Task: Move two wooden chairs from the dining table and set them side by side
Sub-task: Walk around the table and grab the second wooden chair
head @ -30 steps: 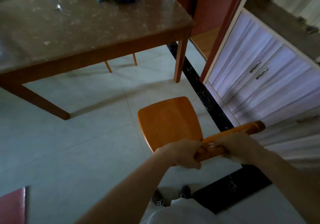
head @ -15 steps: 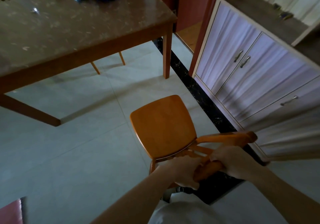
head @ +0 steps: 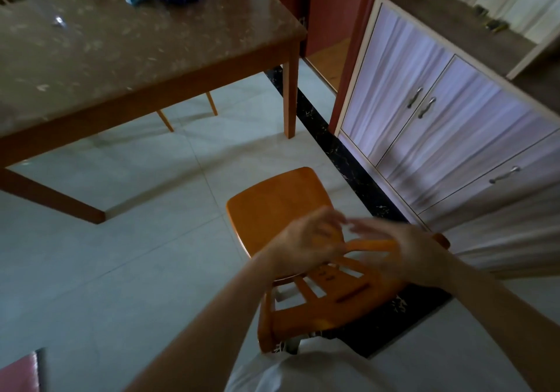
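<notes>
Chair: the wooden chair [head: 281,206] stands on the tiled floor [head: 121,270] right in front of me, its back nearest me and its seat pointing away toward the counter [head: 136,58].
Top rail: the chair's top rail [head: 368,244] runs left to right just under my palms (its right end pokes out past my right wrist).
Left hand: my left hand [head: 306,240] is spread, fingers loose, hovering at the rail's left part; I can't tell whether it touches the wood, as it is blurred.
Right hand: my right hand [head: 403,249] is flat and spread above the rail's right part, gripping nothing.
Hands together: fingertips nearly meet over the seat, both empty.
Placement: the chair is well apart from the counter, beside the dark floor strip [head: 357,173] that runs along the cabinet [head: 454,125].
Other chair: only two legs [head: 212,103] of another show beneath the counter's far side.
Progress: I judge this one set down; a second is not beside it yet.
Next: that one lies ahead and left, past the counter, so my left hand is nearer.
</notes>
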Tool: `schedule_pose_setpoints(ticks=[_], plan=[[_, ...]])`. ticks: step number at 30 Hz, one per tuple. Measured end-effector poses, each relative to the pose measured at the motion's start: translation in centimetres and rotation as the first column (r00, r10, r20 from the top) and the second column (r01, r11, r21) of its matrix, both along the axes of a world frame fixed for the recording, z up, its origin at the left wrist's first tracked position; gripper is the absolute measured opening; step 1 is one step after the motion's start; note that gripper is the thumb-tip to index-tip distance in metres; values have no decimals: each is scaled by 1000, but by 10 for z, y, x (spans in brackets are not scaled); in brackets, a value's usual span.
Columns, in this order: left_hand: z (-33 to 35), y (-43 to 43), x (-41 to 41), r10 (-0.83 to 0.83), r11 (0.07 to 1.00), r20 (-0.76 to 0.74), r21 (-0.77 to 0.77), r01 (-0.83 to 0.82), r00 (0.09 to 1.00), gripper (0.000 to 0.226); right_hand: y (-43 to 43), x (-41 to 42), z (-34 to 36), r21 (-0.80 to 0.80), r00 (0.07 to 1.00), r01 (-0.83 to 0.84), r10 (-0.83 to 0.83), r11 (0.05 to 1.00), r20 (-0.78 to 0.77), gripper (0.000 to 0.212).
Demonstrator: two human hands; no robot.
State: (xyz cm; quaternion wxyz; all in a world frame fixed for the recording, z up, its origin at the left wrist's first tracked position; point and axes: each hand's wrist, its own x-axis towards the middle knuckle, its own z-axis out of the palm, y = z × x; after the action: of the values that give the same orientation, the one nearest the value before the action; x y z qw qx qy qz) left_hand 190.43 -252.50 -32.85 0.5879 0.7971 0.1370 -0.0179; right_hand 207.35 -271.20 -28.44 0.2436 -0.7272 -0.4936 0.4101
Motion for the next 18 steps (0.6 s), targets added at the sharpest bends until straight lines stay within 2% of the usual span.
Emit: schedule_pose_setpoints(ticks=[3,6,12,18], plan=[[35,33,-2,166,985,248,5,-173,954,45,34,0,29,306,992,116,-123,945,3,66],[71,57,-19,278,953,393,1,-303,876,46,73,-5,51,464,993,116,-119,878,-22,73],[146,103,-118,414,853,579,23,-521,702,46,170,-76,96,661,998,-47,63,749,0,74],[181,149,-270,481,736,681,29,-677,552,52,262,-217,135,742,975,-153,223,653,4,78]])
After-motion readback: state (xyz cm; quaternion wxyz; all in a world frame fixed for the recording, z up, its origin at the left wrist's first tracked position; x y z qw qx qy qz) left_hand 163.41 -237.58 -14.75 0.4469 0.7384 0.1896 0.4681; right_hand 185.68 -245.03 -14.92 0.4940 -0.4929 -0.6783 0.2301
